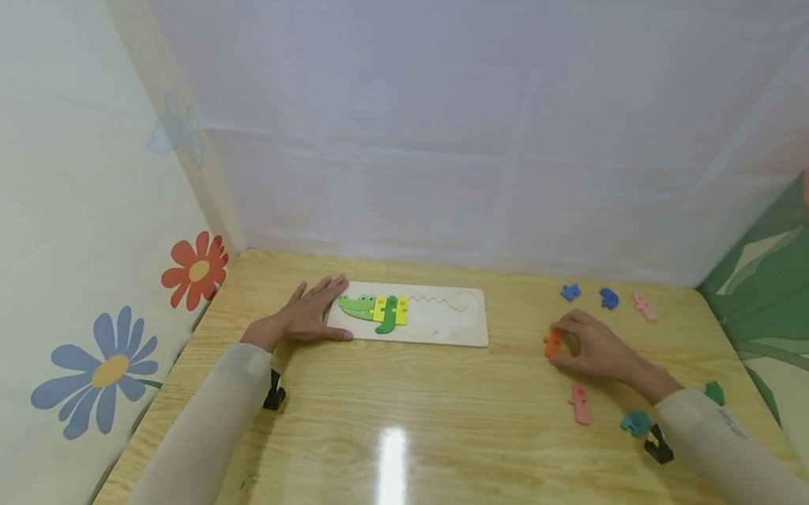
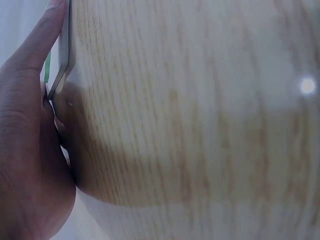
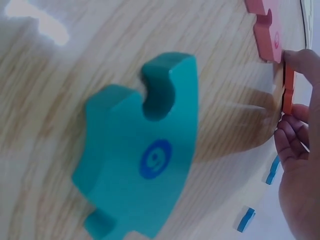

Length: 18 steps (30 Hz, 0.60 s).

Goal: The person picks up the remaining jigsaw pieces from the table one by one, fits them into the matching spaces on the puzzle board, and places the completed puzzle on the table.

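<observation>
A pale wooden puzzle board [image 1: 448, 327] lies at the table's middle, with a green crocodile head piece [image 1: 356, 306], yellow pieces and a green leg piece [image 1: 388, 316] at its left part. My left hand [image 1: 307, 312] rests at the board's left end, fingers and thumb spread over its edge; the left wrist view shows this hand [image 2: 25, 145] along the board's side. My right hand [image 1: 597, 347] pinches an orange piece [image 1: 552, 343] between thumb and fingers at the table surface, right of the board. In the right wrist view the orange piece [image 3: 288, 87] stands between the fingertips.
Beyond my right hand lie two blue pieces [image 1: 570, 292] [image 1: 609, 298] and a pink piece [image 1: 645, 306]. Nearer are another pink piece [image 1: 580, 403] and a teal piece [image 3: 140, 145] marked with a blue numeral. A dark green piece [image 1: 715, 393] lies beside my right sleeve.
</observation>
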{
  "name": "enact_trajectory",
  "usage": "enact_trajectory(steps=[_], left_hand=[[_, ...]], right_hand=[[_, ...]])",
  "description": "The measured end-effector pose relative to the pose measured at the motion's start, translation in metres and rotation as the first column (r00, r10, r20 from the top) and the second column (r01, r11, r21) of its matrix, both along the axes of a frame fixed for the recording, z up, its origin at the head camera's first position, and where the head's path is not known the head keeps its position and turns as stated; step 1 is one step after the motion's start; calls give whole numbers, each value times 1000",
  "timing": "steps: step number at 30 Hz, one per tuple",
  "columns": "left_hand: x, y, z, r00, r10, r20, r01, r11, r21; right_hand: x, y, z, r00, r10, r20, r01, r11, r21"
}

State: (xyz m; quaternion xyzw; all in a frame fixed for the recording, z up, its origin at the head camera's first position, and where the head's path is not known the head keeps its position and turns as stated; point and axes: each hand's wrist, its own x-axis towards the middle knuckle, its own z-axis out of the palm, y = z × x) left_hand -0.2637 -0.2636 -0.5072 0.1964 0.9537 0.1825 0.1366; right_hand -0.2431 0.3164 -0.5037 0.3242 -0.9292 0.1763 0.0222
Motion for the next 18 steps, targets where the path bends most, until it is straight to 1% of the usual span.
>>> enact_trajectory(steps=[6,8,14,18], left_hand=[[-1,-1,-4,1000,-5,-10,6,1000,26],[-1,-1,-3,1000,-6,-8,6,999,31],[1,-1,-1,1000,0,3,0,1000,22],[1,0,-1,1000,0,-2,0,1000,28]], right_hand=[[-1,-1,1,1000,-1,11,1,1000,-4],[-2,-1,2,1000,2,9,-2,1000,-4],[-6,-4,6,999,11,-31,-11,1000,-6],[-9,-6,10,999,9,-46,-10,1000,-20]])
